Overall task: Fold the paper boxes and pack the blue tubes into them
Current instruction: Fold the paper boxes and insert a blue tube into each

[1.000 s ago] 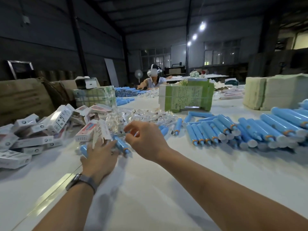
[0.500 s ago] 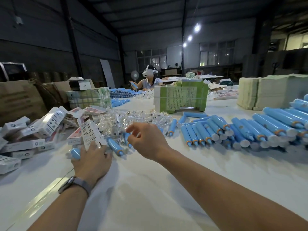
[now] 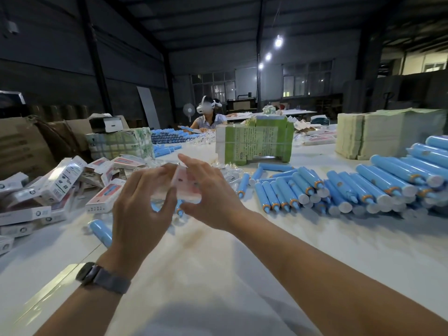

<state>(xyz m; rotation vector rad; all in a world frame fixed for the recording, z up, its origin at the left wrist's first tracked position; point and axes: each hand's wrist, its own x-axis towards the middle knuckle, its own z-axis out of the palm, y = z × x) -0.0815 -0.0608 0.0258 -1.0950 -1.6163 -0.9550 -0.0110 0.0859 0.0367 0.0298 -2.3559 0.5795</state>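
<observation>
Blue tubes (image 3: 358, 187) with orange collars, white caps; the blurred box (image 3: 185, 187) looks pink-and-white.

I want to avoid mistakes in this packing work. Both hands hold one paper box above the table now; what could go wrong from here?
1. The paper box is pinched between the left hand and the right hand; a hard grip may crease it.
2. A loose blue tube lies near the left wrist and might get knocked away.
3. The packed boxes lie in a disorderly heap, so some may slide.

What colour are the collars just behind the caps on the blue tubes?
Orange, seen in the head view on the blue tubes piled at the right of the table.
</observation>
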